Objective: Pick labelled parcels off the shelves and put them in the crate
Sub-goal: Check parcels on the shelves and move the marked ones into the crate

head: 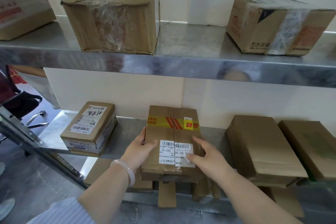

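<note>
Labelled parcel (171, 132) lying flat on lower shelf (127, 123), near end reaching past shelf front, J4-J06 label (167, 152) facing up. You're gripping its left edge with left hand (140, 149), thumb on top, fingers wrapping side. Right hand (207, 156) resting on top near right edge, fingers spread loose, thumb touching label, not clamping. You're likely mid-pick. Next move is calling for firmer right-side hold, then lifting clear of plain boxes (261, 147) sitting just beside. No crate showing in view

Pale bangle (125, 171) on left wrist, striped sleeve (65, 212).
</note>
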Demonstrator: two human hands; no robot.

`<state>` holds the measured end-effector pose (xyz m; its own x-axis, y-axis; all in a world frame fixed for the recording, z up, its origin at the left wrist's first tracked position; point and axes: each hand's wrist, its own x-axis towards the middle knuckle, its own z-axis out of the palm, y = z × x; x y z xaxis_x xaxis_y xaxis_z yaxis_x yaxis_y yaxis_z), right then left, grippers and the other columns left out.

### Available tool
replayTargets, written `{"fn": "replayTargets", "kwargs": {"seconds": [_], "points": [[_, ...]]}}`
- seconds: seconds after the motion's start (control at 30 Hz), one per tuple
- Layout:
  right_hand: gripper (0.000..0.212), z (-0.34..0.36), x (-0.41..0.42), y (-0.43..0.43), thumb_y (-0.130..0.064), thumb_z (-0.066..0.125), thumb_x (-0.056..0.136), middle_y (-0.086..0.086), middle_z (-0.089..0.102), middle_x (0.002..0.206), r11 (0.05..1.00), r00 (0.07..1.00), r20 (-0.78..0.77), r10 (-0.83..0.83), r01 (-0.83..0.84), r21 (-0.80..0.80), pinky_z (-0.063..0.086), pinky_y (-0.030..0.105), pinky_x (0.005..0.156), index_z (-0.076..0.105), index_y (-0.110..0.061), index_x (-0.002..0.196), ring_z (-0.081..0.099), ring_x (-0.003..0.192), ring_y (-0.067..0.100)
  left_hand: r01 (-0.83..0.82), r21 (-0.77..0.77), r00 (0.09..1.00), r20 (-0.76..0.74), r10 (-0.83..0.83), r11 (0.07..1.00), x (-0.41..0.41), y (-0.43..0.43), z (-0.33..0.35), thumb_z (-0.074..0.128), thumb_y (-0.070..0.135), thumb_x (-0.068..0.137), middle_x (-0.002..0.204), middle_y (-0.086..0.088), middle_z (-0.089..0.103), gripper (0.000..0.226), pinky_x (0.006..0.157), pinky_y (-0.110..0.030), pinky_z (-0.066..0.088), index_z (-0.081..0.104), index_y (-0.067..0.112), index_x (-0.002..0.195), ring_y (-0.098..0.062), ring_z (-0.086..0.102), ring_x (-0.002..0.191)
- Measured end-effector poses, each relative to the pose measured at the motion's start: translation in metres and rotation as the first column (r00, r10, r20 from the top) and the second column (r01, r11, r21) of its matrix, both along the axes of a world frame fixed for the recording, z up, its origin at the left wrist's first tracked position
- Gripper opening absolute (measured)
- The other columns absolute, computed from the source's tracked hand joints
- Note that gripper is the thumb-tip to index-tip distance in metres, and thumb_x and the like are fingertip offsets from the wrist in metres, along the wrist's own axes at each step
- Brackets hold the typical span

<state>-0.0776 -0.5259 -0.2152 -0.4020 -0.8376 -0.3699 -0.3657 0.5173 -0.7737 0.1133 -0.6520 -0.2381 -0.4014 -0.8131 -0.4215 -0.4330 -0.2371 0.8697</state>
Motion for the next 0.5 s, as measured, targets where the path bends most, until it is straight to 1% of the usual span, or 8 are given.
{"fn": "replayTargets", "kwargs": {"seconds": [0.1,0.2,0.27,0.33,0.37,0.43,0.47,0.5], "points": [[0.074,-0.009,0.004,-0.009,-0.037,0.07,0.086,-0.004,0.018,0.16,0.999,0.997,-0.066,0.043,-0.042,0.015,0.026,0.034,0.115,0.031,-0.038,0.149,0.023,0.145,0.017,0.075,-0.093,0.991,0.119,-0.063,0.993,-0.004,-0.007,-0.002,0.071,0.03,0.087,0.116,0.019,0.064,0.058,0.096,-0.027,0.044,0.041,0.04,0.136,-0.01,0.062,0.11],[0.078,-0.019,0.01,-0.015,-0.038,0.069,0.086,-0.006,0.005,0.163,0.994,0.989,-0.107,0.104,-0.099,0.047,0.02,0.032,0.117,0.025,-0.037,0.151,0.014,0.148,0.015,0.076,-0.152,0.979,0.2,-0.045,0.985,-0.01,-0.012,-0.008,0.069,0.023,0.089,0.119,0.016,0.051,0.074,0.093,-0.023,0.037,0.027,0.028,0.15,-0.007,0.051,0.108],[0.081,-0.026,0.012,-0.016,-0.039,0.068,0.087,-0.008,-0.002,0.163,0.988,0.982,-0.132,0.136,-0.125,0.086,0.02,0.032,0.117,0.019,-0.039,0.152,0.011,0.149,0.015,0.109,-0.174,0.966,0.249,-0.064,0.979,-0.009,-0.014,-0.013,0.068,0.027,0.089,0.125,0.013,0.054,0.079,0.096,-0.024,0.04,0.022,0.03,0.153,-0.01,0.053,0.109],[0.082,-0.028,0.011,-0.016,-0.041,0.067,0.088,-0.01,-0.002,0.163,0.988,0.977,-0.163,0.141,-0.127,0.093,0.021,0.032,0.117,0.016,-0.04,0.153,0.012,0.148,0.014,0.132,-0.172,0.954,0.288,-0.078,0.976,-0.008,-0.018,-0.016,0.068,0.039,0.083,0.142,0.003,0.051,0.086,0.105,-0.035,0.043,0.018,0.037,0.153,-0.018,0.055,0.12],[0.081,-0.027,0.01,-0.015,-0.042,0.066,0.088,-0.01,0.001,0.163,0.99,0.975,-0.178,0.132,-0.119,0.081,0.021,0.031,0.117,0.017,-0.04,0.153,0.012,0.148,0.013,0.152,-0.186,0.937,0.339,-0.082,0.971,-0.009,-0.02,-0.017,0.066,0.044,0.082,0.151,-0.002,0.041,0.087,0.11,-0.041,0.04,0.015,0.04,0.153,-0.024,0.049,0.13],[0.079,-0.022,0.006,-0.015,-0.044,0.063,0.089,-0.01,0.009,0.162,0.996,0.972,-0.215,0.092,-0.089,0.024,0.02,0.029,0.116,0.018,-0.039,0.153,0.015,0.147,0.01,0.217,-0.267,0.869,0.491,-0.061,0.939,-0.015,-0.02,-0.009,0.061,0.048,0.086,0.163,-0.003,0.015,0.086,0.118,-0.047,0.026,0.009,0.04,0.155,-0.032,0.02,0.147],[0.077,-0.019,0.003,-0.013,-0.045,0.062,0.09,-0.011,0.012,0.161,0.998,0.969,-0.239,0.058,-0.064,-0.014,0.021,0.028,0.116,0.018,-0.039,0.153,0.016,0.146,0.008,0.251,-0.336,0.853,0.519,-0.043,0.908,-0.022,-0.02,-0.004,0.058,0.05,0.089,0.164,0.0,0.006,0.084,0.119,-0.048,0.02,0.007,0.039,0.155,-0.031,0.008,0.15],[0.075,-0.014,0.0,-0.011,-0.045,0.061,0.09,-0.012,0.014,0.161,0.998,0.963,-0.268,0.024,-0.041,-0.056,0.021,0.026,0.115,0.02,-0.039,0.152,0.016,0.146,0.007,0.28,-0.397,0.859,0.51,-0.043,0.874,-0.031,-0.018,0.004,0.056,0.052,0.09,0.165,0.001,0.002,0.082,0.12,-0.048,0.017,0.006,0.04,0.155,-0.029,0.003,0.151]]}}
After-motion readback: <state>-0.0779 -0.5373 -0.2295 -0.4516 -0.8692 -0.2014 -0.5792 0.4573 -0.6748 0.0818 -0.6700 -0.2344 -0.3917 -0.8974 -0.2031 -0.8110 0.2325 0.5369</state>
